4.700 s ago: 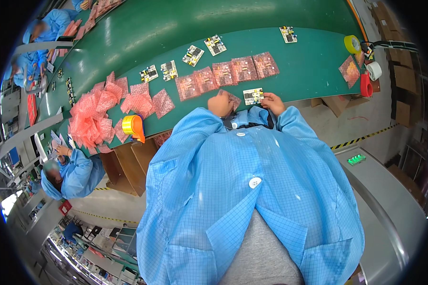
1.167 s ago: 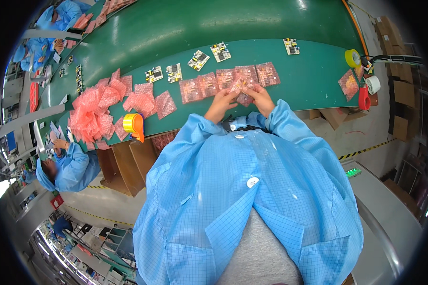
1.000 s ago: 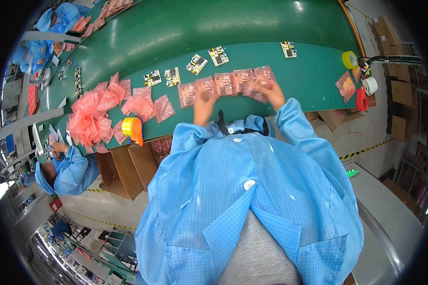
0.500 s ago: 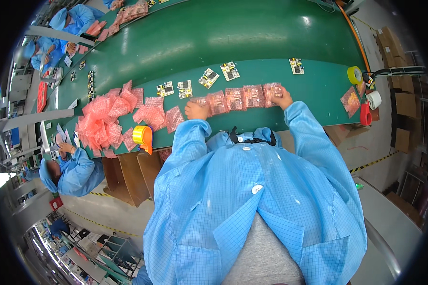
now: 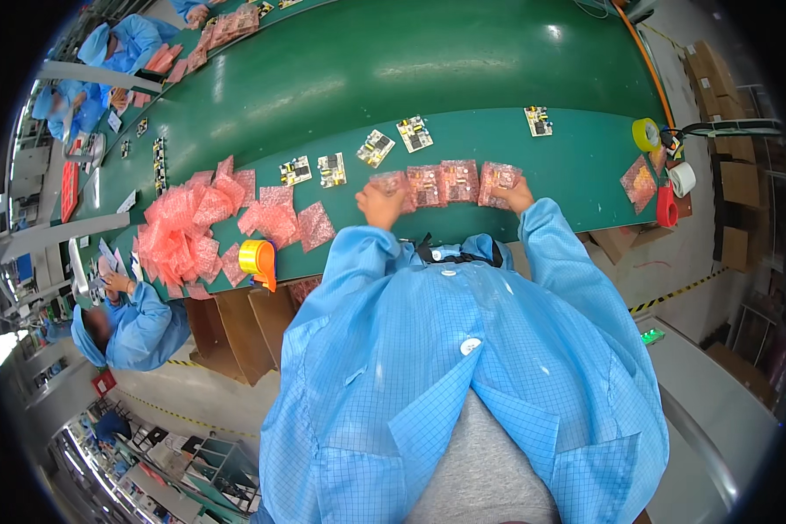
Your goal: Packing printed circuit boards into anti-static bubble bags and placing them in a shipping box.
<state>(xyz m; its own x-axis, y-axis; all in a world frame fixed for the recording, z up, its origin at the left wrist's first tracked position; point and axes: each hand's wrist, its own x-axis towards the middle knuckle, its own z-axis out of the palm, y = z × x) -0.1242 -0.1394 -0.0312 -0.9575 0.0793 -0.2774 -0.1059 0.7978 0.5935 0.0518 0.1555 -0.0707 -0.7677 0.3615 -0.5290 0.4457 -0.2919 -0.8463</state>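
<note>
A row of circuit boards in pink bubble-wrap bags lies on the green bench top in front of me. At the row's left end, my left hand [image 5: 378, 206] is closed on a bagged circuit board [image 5: 391, 183]; whether a second one is under it, I cannot tell. Two more bagged boards, a left one [image 5: 424, 186] and a right one [image 5: 458, 182], lie side by side in the middle. My right hand [image 5: 520, 196] grips the bagged circuit board [image 5: 498, 181] at the right end, a small gap away from its neighbour.
Bare circuit boards [image 5: 415, 134] lie behind the row, one [image 5: 538, 121] farther right. Left are a heap of pink bubble bags [image 5: 179, 229] and a yellow tape roll [image 5: 255, 257]. Tape rolls [image 5: 646, 134] stand at the right edge. Co-workers [image 5: 135, 319] sit at left.
My left hand has moved right with its bagged board, and the row is shorter. A gap has opened between the rightmost bagged board and its neighbour. The view has shifted slightly.
</note>
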